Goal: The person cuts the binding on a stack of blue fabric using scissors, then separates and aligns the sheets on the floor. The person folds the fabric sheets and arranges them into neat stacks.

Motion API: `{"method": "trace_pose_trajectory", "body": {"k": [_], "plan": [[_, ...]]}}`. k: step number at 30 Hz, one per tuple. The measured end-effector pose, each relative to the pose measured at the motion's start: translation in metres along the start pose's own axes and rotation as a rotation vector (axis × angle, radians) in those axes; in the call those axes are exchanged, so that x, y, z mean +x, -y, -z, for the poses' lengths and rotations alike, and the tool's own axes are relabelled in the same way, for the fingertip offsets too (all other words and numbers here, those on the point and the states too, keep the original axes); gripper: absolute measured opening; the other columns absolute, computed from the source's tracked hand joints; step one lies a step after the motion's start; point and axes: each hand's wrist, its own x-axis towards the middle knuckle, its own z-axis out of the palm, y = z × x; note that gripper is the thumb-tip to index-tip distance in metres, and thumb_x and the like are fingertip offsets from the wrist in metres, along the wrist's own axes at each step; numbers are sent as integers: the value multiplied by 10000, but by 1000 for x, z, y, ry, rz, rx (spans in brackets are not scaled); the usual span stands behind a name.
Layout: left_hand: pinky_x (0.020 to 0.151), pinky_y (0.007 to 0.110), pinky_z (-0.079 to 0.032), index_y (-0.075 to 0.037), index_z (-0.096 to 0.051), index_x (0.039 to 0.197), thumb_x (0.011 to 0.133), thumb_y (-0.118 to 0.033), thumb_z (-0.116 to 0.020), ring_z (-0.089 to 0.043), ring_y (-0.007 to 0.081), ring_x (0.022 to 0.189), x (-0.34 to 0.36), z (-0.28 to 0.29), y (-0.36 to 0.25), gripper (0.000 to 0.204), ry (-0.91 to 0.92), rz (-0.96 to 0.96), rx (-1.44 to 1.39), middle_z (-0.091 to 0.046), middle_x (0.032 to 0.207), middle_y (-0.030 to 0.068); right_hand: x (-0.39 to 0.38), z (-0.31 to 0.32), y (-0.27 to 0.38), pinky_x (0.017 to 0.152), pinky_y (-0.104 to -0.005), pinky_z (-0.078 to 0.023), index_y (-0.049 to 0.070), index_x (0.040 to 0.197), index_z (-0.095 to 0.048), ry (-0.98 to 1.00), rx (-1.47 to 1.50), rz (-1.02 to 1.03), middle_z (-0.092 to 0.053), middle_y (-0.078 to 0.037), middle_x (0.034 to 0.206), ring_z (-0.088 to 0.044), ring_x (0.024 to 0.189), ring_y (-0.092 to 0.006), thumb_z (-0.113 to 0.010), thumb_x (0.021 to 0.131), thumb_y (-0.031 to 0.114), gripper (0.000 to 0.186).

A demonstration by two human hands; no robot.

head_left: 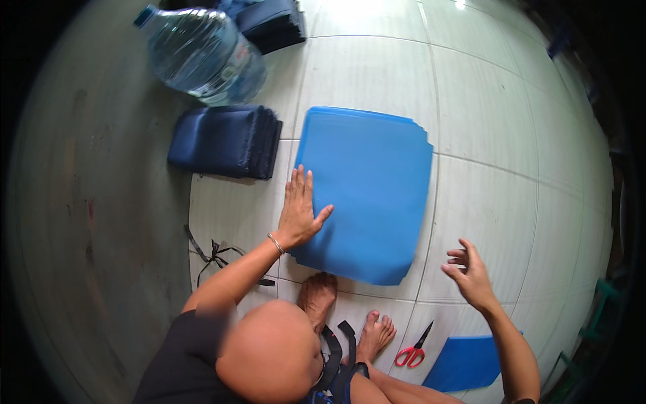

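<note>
A stack of blue sheets (373,182) with notched corners lies on the tiled floor in front of me. My left hand (301,214) rests flat on its left edge, fingers together and stretched forward, thumb spread out over the blue surface. To the right of the stack, my right hand (468,273) hovers above the tiles with bent, parted fingers and nothing in them. Below it lie red-handled scissors (412,350), blades pointing away from me, and beside them a smaller blue sheet (463,365), partly covered by my right forearm.
Folded dark navy fabric (219,143) sits left of the stack, with a large clear water bottle (208,57) behind it and more dark fabric (269,25) at the back. A grey wall (101,202) borders the left. Black straps (214,254) lie by my left arm; my feet (377,333) are close to the stack.
</note>
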Motion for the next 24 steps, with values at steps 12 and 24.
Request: {"method": "trace_pose_trajectory", "body": {"k": [12, 24], "plan": [[1225, 525, 16, 60, -100, 1562, 969, -524, -522, 15, 382, 1537, 0, -13, -28, 933, 89, 22, -18, -34, 1637, 278, 111, -83, 2, 790, -284, -516, -45, 1073, -661, -167, 324, -72, -709, -77, 971, -641, 846, -126, -744, 885, 108, 256], [1216, 542, 40, 82, -126, 1549, 959, -546, -518, 20, 455, 1517, -6, -20, -18, 946, -55, 132, 10, -63, 1593, 367, 110, -112, 2, 876, -281, -499, -51, 1213, -587, -304, 483, -34, -693, -95, 1076, -642, 948, -148, -717, 921, 135, 369]]}}
